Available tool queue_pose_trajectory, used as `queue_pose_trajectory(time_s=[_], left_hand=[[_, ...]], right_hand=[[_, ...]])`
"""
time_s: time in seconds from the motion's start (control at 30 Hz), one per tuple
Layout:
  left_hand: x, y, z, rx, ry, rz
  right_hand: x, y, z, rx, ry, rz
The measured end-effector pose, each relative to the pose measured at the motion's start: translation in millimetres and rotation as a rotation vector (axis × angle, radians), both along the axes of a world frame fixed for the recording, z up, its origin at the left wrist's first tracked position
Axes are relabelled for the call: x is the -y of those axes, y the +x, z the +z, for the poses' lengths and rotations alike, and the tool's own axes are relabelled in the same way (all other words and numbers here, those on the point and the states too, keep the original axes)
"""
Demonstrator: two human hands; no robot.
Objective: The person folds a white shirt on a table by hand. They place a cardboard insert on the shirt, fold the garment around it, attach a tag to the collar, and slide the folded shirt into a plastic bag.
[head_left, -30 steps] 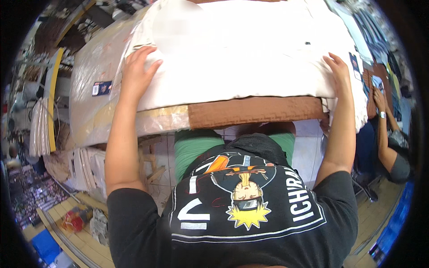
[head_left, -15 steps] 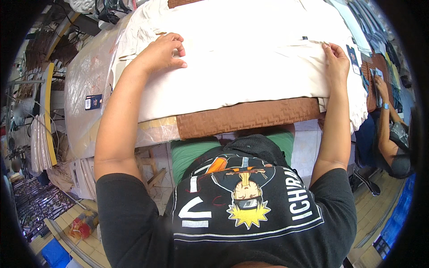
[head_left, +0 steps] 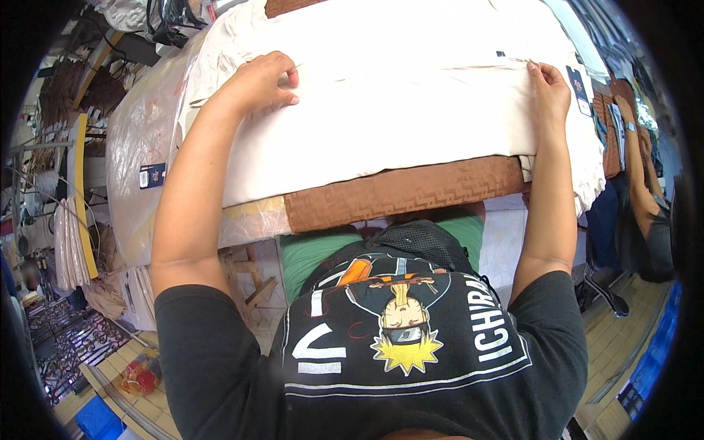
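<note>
A cream cloth garment (head_left: 381, 110) lies spread across a padded table in front of me. My right hand (head_left: 548, 88) pinches a raised edge of it at the right, thumb against fingers. My left hand (head_left: 268, 79) rests at the garment's left part, fingers curled, with a gap between thumb and forefinger. A thin fold runs across the cloth between the two hands. Beside my right hand hangs a dark blue tag (head_left: 578, 92). A small dark label (head_left: 500, 53) shows on the cloth just left of that hand.
The table has a brown patterned cover (head_left: 411, 192) and clear plastic wrap (head_left: 139, 125) at the left, where another dark blue tag (head_left: 152, 176) lies. A co-worker's arm (head_left: 636, 176) reaches over dark folded garments at the right. A yellow-edged rack (head_left: 83, 198) stands at the left.
Both hands have shifted slightly up and left, the right still pinching the edge. The fold between them looks straighter. The co-worker's arm has moved farther away.
</note>
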State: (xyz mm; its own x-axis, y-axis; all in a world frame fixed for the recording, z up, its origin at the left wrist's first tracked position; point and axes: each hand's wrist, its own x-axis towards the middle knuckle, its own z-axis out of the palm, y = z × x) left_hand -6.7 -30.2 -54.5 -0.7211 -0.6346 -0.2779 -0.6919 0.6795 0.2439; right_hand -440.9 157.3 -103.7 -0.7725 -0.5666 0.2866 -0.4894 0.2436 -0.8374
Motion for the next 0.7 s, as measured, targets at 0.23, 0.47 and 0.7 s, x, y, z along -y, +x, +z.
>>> queue_pose_trajectory(time_s=[0.23,0.47,0.7], left_hand=[[-1,1,-7,-0.087,-0.155,-0.003],[-27,2,-11,-0.067,-0.392,-0.013],[-102,1,-64,-0.319,-0.387,0.077]], right_hand=[[1,-4,5,-0.201,0.294,-0.075],[-70,-13,50,-0.327,0.352,-0.009],[-129,31,43,0.019,0.528,0.091]])
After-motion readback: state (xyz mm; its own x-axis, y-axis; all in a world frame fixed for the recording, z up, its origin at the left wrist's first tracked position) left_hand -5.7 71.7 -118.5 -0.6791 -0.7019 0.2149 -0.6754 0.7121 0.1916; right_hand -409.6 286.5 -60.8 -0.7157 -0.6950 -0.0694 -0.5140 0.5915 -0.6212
